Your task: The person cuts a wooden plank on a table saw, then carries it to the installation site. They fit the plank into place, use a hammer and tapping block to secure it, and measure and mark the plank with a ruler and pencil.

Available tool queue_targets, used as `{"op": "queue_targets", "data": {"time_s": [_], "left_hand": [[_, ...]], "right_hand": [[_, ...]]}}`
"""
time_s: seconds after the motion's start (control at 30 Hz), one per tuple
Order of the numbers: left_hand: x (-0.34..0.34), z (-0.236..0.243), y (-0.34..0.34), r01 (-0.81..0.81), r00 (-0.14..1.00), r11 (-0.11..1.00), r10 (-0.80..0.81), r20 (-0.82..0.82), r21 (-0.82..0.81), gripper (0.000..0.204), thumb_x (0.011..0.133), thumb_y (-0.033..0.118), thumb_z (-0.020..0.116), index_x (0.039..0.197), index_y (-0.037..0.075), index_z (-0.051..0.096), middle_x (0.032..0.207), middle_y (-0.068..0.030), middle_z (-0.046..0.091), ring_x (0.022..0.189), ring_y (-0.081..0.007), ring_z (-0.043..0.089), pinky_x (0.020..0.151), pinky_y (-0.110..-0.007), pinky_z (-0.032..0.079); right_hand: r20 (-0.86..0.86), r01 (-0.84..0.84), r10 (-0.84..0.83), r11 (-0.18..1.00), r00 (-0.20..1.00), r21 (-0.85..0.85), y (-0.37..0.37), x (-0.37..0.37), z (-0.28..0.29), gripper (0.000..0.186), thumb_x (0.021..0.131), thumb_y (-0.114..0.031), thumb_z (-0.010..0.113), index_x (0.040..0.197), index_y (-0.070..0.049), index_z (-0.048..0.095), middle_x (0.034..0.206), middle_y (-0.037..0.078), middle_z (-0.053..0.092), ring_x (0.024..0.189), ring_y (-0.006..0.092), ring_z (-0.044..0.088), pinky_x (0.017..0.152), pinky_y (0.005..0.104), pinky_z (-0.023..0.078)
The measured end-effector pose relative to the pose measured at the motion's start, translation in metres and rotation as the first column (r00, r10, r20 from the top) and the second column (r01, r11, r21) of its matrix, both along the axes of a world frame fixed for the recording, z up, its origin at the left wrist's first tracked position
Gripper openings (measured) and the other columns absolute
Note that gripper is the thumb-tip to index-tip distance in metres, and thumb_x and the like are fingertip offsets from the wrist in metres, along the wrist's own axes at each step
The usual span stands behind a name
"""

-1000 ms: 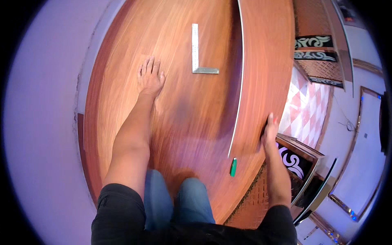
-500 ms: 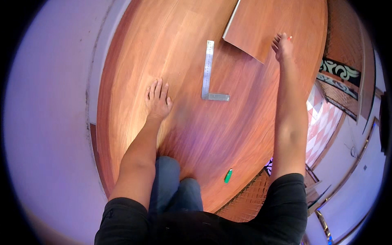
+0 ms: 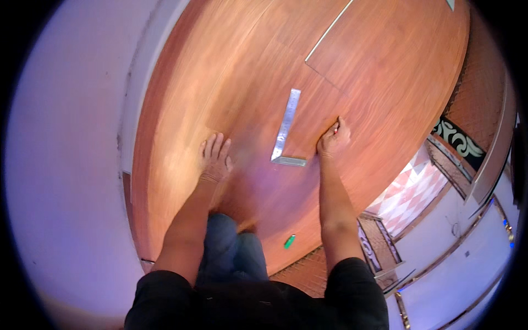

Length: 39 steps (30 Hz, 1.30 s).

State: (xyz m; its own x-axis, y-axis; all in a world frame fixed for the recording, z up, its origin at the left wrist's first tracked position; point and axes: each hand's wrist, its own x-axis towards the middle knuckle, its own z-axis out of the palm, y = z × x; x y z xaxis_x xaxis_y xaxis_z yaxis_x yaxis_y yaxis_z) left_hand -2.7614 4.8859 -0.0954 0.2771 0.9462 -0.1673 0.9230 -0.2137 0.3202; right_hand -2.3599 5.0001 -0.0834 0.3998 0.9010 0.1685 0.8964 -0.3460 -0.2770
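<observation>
My left hand (image 3: 216,157) lies flat on the wood-grain surface (image 3: 247,82), fingers spread, holding nothing. My right hand (image 3: 334,136) is closed low over the same surface, with a small bit of red showing at its fingers; the rest of what it holds is hidden. Between my hands lies a metal try square (image 3: 286,126), its ruled blade pointing away and its thick stock toward my right hand. Beyond it, a wood-grain board (image 3: 379,49) lies on the surface, with a pale strip along its left edge.
A small green tool (image 3: 290,241), its kind unclear, rests near the surface's near right edge, by my knees (image 3: 234,247). A pale wall (image 3: 71,137) runs along the left. Beyond the right edge are a checkered floor (image 3: 412,192) and a patterned black-and-white panel (image 3: 459,142).
My right hand has come back from the far right to beside the try square and closed. The far board now lies flatter. My view has shifted; my left hand stays flat.
</observation>
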Motion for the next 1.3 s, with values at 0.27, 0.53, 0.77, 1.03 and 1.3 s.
{"op": "queue_targets", "data": {"time_s": [0.27,0.53,0.77,1.03,1.3], "left_hand": [[-0.001,0.006,0.003,-0.023,1.0,0.999,0.023,0.017,-0.03,0.064,0.089,0.034,0.064,0.151,0.019,0.055,0.169,-0.0079,0.036,0.157,-0.03,0.03,0.127,-0.058,0.022],[0.002,0.02,0.014,-0.039,0.99,0.999,0.037,0.133,0.011,0.073,0.082,0.026,0.073,0.152,0.019,0.055,0.166,-0.0087,0.043,0.154,-0.03,0.037,0.122,-0.056,0.03],[-0.006,0.047,0.018,-0.059,0.989,0.998,0.064,0.134,-0.039,0.063,0.088,0.031,0.071,0.15,0.019,0.059,0.168,-0.0046,0.041,0.157,-0.0214,0.034,0.127,-0.048,0.028],[-0.017,0.042,0.005,0.01,0.98,0.999,-0.017,0.198,0.041,0.07,0.093,0.034,0.068,0.158,0.015,0.05,0.172,-0.0088,0.035,0.16,-0.0267,0.026,0.131,-0.048,0.019],[-0.181,0.109,-0.076,-0.082,0.894,0.973,0.168,0.415,-0.217,0.049,0.098,0.023,0.062,0.145,0.01,0.061,0.14,-0.0211,0.065,0.128,-0.0357,0.063,0.111,-0.049,0.05]], "right_hand": [[0.088,-0.085,0.079,0.994,0.993,0.071,0.008,-0.001,-0.001,0.027,0.095,-0.01,0.061,0.116,0.002,0.072,0.092,0.019,0.067,0.091,0.0353,0.065,0.081,0.05,0.05],[-0.271,-0.099,0.096,0.995,0.958,0.002,-0.006,0.014,-0.012,0.026,0.096,-0.012,0.056,0.102,0.008,0.07,0.085,0.013,0.061,0.072,0.0256,0.054,0.065,0.0389,0.046],[0.072,-0.175,0.167,0.976,0.983,0.132,-0.013,0.007,-0.01,0.038,0.103,-0.027,0.062,0.118,0.006,0.072,0.11,0.026,0.071,0.098,0.0419,0.067,0.089,0.0514,0.054],[0.035,-0.15,0.147,0.984,0.989,0.099,-0.013,0.011,-0.017,0.043,0.11,-0.03,0.048,0.121,0.006,0.07,0.12,0.027,0.071,0.11,0.0445,0.066,0.096,0.0541,0.052],[-0.128,-0.184,0.152,0.938,0.98,-0.293,-0.024,-0.039,0.015,0.042,0.099,-0.024,0.051,0.11,0.01,0.071,0.107,0.033,0.073,0.095,0.0484,0.07,0.086,0.0558,0.055]]}}
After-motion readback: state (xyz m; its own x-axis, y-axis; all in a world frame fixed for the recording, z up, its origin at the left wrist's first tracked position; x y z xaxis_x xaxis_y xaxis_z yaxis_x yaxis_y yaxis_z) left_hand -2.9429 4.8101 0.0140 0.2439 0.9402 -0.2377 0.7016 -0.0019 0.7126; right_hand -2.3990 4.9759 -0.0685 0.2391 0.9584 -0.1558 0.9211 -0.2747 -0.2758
